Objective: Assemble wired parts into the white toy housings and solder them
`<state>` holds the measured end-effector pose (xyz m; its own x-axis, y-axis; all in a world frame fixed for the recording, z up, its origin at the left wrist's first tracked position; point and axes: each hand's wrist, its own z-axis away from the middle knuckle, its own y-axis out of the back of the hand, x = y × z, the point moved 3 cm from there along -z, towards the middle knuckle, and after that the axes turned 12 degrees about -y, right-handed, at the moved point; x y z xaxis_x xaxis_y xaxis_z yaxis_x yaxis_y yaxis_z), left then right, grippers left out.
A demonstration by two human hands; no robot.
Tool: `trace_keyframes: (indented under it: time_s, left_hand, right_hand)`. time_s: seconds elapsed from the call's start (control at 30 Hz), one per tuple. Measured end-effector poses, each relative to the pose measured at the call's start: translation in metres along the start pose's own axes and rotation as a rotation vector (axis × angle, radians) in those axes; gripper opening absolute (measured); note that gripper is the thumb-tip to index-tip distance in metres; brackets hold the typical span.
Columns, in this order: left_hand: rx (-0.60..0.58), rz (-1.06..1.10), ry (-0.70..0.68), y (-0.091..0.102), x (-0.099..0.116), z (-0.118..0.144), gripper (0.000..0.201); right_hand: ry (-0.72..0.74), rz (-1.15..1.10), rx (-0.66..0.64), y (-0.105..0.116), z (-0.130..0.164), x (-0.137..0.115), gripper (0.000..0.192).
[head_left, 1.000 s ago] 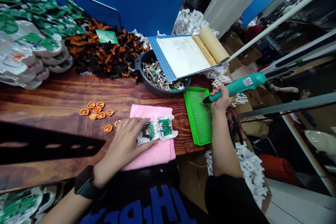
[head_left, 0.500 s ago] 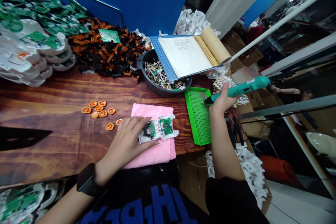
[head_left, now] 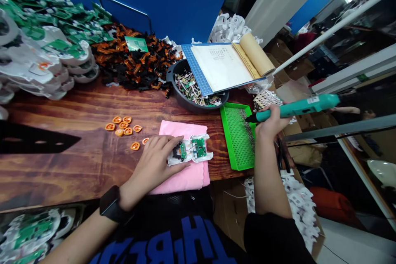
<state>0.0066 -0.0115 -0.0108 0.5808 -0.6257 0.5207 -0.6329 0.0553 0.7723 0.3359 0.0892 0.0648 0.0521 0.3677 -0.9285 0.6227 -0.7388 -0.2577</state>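
On the folded pink cloth (head_left: 185,179) lies an opened white plastic housing (head_left: 202,158), with a green circuit board (head_left: 198,147) in its right half. The left half carries a smaller green board and a black part, joined across by thin wires. My left hand (head_left: 157,154) grips that left half from the side, thumb below and fingers above, hiding part of it. In my right hand (head_left: 270,123) is a teal electric screwdriver (head_left: 306,106), held nearly level. Its dark tip points left over the green perforated tray (head_left: 230,154), beside small metal screws (head_left: 248,130).
Several orange pieces (head_left: 123,125) lie left of the cloth. Behind are a dark basin (head_left: 188,105) of small wired parts, a clipboard with papers (head_left: 222,64) across it, and heaps of orange-black parts (head_left: 133,66), green boards (head_left: 71,18) and white housings (head_left: 46,74).
The whole view has shifted slightly, so things sit further right. My right hand and the screwdriver have moved a little right, its tip still over the tray. My left hand keeps its hold.
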Motion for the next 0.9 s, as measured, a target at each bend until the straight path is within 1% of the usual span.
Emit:
trace_keyframes:
  time_s: [0.07,0.13,0.2,0.3,0.4,0.47,0.53,0.67,0.9]
  left_hand:
    - [-0.005,0.005,0.004,0.0,0.001,0.0,0.06]
    - [-0.014,0.013,0.012,0.0,0.002,0.0,0.06]
    - [-0.021,0.021,0.023,0.001,0.004,0.0,0.06]
    - [-0.03,0.036,0.035,0.001,0.006,0.0,0.059]
    - [-0.024,0.042,0.034,0.002,0.008,0.0,0.058]
    - [-0.02,0.041,0.034,0.002,0.008,0.0,0.058]
    - [-0.024,0.046,0.033,0.003,0.009,0.0,0.059]
    - [-0.018,0.055,0.021,0.003,0.009,-0.001,0.06]
    - [-0.016,0.038,0.014,0.003,0.009,0.0,0.061]
  right_hand:
    - [-0.06,-0.047,-0.005,-0.001,0.009,-0.014,0.029]
    - [-0.154,-0.094,-0.054,-0.006,0.028,-0.03,0.024]
    - [-0.253,-0.113,-0.139,-0.014,0.056,-0.047,0.017]
    - [-0.433,-0.155,-0.326,-0.031,0.109,-0.065,0.017]
    - [-0.528,-0.185,-0.474,-0.046,0.157,-0.072,0.02]
    - [-0.544,-0.189,-0.533,-0.052,0.177,-0.069,0.02]
    - [-0.532,-0.175,-0.558,-0.055,0.187,-0.063,0.019]
    - [-0.492,-0.142,-0.564,-0.053,0.192,-0.053,0.023]
    - [-0.5,-0.196,-0.569,-0.047,0.197,-0.049,0.021]
